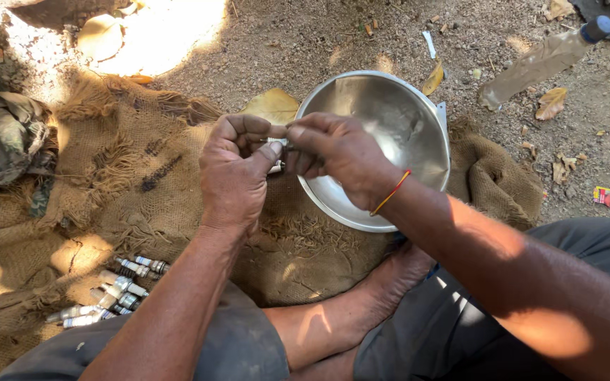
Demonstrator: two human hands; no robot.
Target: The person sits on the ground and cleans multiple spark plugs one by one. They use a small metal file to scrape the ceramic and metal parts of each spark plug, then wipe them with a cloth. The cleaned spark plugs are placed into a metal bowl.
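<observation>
My left hand (pixel 236 169) and my right hand (pixel 337 156) meet above the near rim of a shiny steel bowl (pixel 418 134). Between their fingertips they pinch a small white and metal spark plug (pixel 275 144), mostly hidden by the fingers. A red and yellow thread circles my right wrist. Several more spark plugs (pixel 111 292) lie in a loose pile on the burlap sack (pixel 128 176) by my left knee.
I sit cross-legged on the burlap, a bare foot (pixel 390 279) below the bowl. Crumpled cloth (pixel 1 134) lies at the left. A plastic bottle (pixel 541 62) with a blue cap, dry leaves and scraps lie on the dirt at the upper right.
</observation>
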